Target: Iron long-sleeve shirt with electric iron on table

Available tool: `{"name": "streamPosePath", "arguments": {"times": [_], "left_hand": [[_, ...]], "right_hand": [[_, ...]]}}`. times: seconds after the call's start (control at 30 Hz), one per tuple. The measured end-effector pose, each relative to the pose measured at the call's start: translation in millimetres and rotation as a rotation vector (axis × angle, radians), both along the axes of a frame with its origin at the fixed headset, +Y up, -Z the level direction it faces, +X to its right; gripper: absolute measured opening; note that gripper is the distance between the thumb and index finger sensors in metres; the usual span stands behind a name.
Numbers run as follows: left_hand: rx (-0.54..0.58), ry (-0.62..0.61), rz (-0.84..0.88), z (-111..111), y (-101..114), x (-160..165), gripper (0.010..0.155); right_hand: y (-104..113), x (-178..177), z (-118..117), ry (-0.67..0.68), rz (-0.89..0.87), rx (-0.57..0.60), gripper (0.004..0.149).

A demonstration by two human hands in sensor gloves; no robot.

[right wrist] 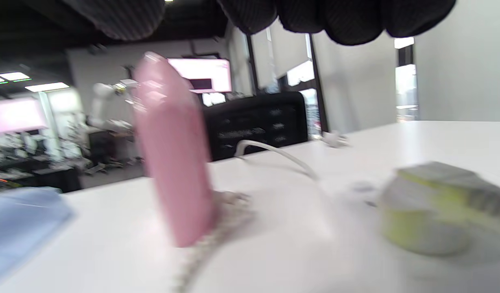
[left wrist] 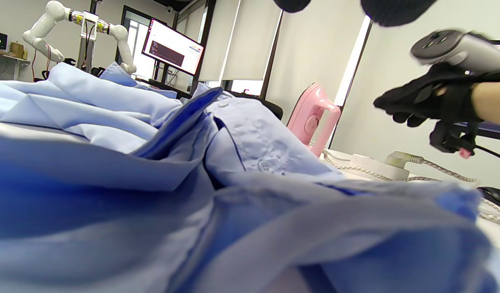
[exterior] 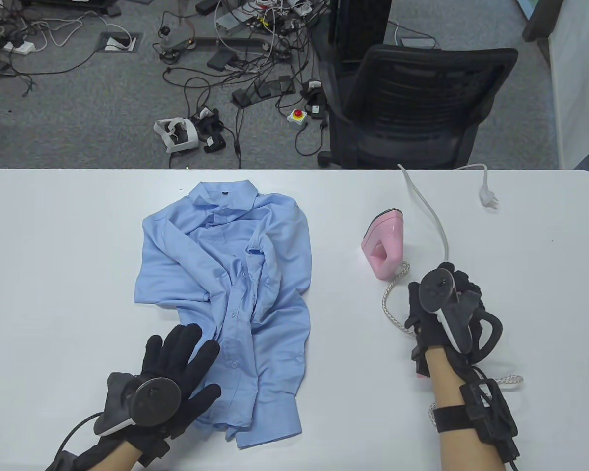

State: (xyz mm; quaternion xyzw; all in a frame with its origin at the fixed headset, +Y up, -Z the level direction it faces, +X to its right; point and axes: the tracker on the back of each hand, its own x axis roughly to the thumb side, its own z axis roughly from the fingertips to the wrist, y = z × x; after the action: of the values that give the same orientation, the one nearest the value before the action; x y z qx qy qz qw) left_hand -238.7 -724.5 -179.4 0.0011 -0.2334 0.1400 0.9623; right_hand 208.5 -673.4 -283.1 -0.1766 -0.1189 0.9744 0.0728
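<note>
A light blue long-sleeve shirt (exterior: 235,274) lies crumpled on the white table (exterior: 54,255), collar toward the far edge; it fills the left wrist view (left wrist: 152,183). My left hand (exterior: 186,363) lies flat with fingers spread, resting on the shirt's lower left part. A pink electric iron (exterior: 385,245) stands upright on its heel to the right of the shirt; it shows in the left wrist view (left wrist: 313,118) and blurred in the right wrist view (right wrist: 172,150). My right hand (exterior: 434,306) hovers just in front of the iron, empty, fingers loosely curled.
The iron's braided cord (exterior: 395,304) loops on the table under my right hand. A white cable with its plug (exterior: 488,196) runs to the far right edge. A black office chair (exterior: 412,108) stands beyond the table's far edge.
</note>
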Motion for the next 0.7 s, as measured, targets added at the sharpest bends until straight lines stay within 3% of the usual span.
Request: {"name": "streamPosePath", "arguments": {"times": [0.13, 0.3, 0.4, 0.5, 0.57, 0.7], "left_hand": [[-0.018, -0.007, -0.001, 0.0, -1.2, -0.4, 0.072], [-0.015, 0.003, -0.005, 0.2, -0.8, -0.7, 0.072], [-0.014, 0.012, -0.007, 0.5, -1.1, -1.6, 0.072], [-0.031, 0.022, -0.010, -1.5, -2.7, -3.0, 0.072], [-0.039, 0.027, -0.021, -3.4, -3.9, -3.0, 0.072], [-0.040, 0.032, -0.030, -3.7, -4.5, -1.8, 0.072]], "right_hand": [[-4.0, -44.9, 26.7, 0.131, -0.029, 0.012, 0.075], [-37.1, -105.3, 59.4, 0.296, -0.076, 0.010, 0.073], [-51.1, -132.8, 73.9, 0.352, 0.099, -0.178, 0.074], [-62.6, -156.9, 84.6, 0.472, -0.001, -0.281, 0.075], [-69.0, -170.9, 90.9, 0.513, 0.026, -0.348, 0.078], [-83.8, -195.6, 101.3, 0.572, 0.111, -0.486, 0.097]]}}
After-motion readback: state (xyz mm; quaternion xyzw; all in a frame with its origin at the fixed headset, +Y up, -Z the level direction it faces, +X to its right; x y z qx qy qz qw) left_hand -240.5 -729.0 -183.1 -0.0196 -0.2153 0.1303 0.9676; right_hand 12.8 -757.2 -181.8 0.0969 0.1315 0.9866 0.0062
